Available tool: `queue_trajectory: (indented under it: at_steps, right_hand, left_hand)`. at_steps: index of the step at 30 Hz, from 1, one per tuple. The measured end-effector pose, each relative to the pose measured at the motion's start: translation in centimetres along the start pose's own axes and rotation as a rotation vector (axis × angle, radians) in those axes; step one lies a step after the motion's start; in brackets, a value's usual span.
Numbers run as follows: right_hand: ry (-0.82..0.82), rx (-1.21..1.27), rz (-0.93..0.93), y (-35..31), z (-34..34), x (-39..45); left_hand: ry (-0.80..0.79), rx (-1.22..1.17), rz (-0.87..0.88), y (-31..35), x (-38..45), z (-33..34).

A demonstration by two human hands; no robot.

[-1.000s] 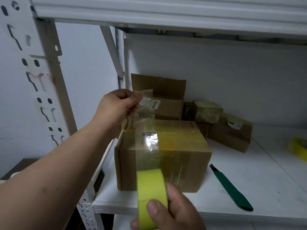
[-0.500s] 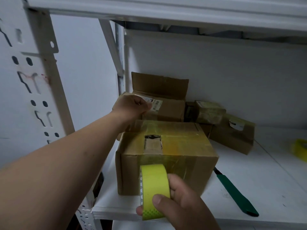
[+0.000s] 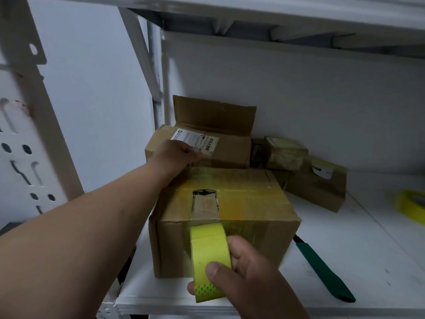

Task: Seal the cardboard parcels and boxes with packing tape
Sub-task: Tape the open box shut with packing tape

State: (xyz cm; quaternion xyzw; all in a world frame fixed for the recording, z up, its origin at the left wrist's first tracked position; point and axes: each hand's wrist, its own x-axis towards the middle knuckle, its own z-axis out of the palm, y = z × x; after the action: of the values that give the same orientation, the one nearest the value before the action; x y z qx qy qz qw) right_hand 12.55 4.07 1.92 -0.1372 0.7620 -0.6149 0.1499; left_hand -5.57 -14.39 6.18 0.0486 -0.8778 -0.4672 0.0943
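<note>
A: Materials?
B: The front box (image 3: 224, 217) is sitting near the front edge of the white shelf (image 3: 345, 261); it is brown corrugated cardboard, a plain rectangular block. Glossy clear tape is running over its top and down the front face, with a yellowish sheen. The tape roll (image 3: 210, 261) is bright yellow-green, a smooth band with a dotted patch low down.
A: Hands?
B: The right hand (image 3: 250, 279) is clasping the roll, thumb over its outer face, just in front of the box. The left hand (image 3: 176, 157) is reaching over the far top edge, fingers curled; whether it is pinching the tape end, I cannot tell.
A: Surroundings?
B: A labelled box (image 3: 230, 150) with one flap standing up is lying directly behind. Smaller taped parcels (image 3: 299, 166) are crowding beside it. A green-handled knife (image 3: 322, 270) is lying right of the front box, and a second yellow roll (image 3: 411, 203) is sitting at the far right.
A: Contents?
B: Not visible.
</note>
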Motion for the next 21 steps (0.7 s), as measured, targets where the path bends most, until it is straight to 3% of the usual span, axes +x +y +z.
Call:
queue_trajectory:
  at_steps: [11,21]
  right_hand:
    - [-0.069,0.033,-0.044,-0.5,0.3,-0.1]
    - [-0.104,-0.005,0.004,0.7,0.4,0.1]
  left_hand:
    - [-0.014,-0.132,-0.121,-0.1,0.3,-0.3]
    - [-0.013,0.251,-0.03,-0.2,0.1,0.4]
